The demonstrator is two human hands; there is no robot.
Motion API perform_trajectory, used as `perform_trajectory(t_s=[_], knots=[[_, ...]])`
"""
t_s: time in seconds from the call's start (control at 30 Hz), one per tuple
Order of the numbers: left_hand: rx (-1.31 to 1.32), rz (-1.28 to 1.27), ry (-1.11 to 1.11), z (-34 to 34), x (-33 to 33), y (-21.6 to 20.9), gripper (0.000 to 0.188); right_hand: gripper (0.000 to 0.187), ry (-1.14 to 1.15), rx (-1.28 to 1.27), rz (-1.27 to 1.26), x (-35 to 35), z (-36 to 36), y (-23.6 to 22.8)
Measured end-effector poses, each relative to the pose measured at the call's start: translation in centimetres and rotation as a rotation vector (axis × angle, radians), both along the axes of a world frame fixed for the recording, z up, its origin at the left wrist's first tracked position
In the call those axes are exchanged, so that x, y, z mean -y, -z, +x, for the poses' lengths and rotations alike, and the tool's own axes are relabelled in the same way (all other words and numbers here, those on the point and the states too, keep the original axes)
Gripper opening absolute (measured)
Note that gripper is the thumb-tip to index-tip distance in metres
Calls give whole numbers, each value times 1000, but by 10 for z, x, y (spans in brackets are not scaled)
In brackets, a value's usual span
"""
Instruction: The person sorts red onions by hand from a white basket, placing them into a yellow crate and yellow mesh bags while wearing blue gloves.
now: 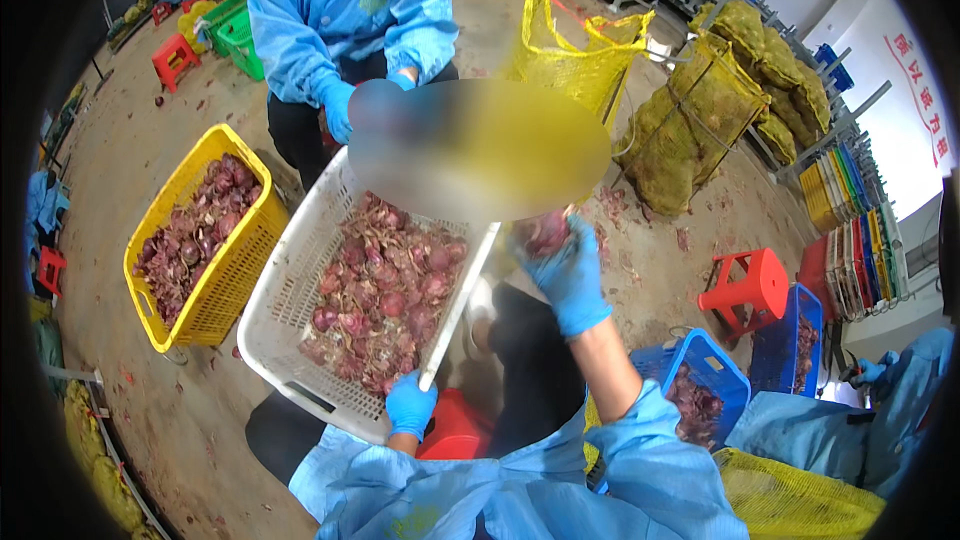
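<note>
A white plastic basket (277, 325) with red onions (385, 285) in it stands before me, tilted in view. My left hand (411, 406), in a blue glove, is closed at the basket's near right corner; its fingertips are partly hidden. Beyond the basket's right rim, my right hand (568, 280), also gloved in blue, holds a red onion (545, 234) with its fingers curled round it. A blurred patch covers the area just past this hand and the basket's far end.
Across from me sits a co-worker (350, 15) in blue, gloved hands near the basket. Left is a yellow basket (222, 285) of onions; right are blue baskets (735, 390) and a red stool (745, 290). Yellow mesh sacks (690, 130) stand beyond. Onion skins litter the floor.
</note>
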State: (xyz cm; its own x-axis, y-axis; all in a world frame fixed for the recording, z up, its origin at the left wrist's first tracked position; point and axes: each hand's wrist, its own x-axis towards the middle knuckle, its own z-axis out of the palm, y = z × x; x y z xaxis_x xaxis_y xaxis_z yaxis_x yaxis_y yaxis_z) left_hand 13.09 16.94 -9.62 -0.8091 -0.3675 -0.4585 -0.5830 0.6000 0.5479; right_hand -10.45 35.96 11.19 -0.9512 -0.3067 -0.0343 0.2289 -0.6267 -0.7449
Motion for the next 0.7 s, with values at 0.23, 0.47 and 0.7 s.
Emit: perform_trajectory(t_s=[0.23,0.47,0.7], knots=[[-86,-192,5,5,-1,8,30,41,14,180,-256,16,-43,-10],[-152,-183,-9,6,-1,17,37,49,-24,422,-351,11,-93,22],[-188,-265,5,5,-4,13,35,46,135,392,-272,13,-138,43]])
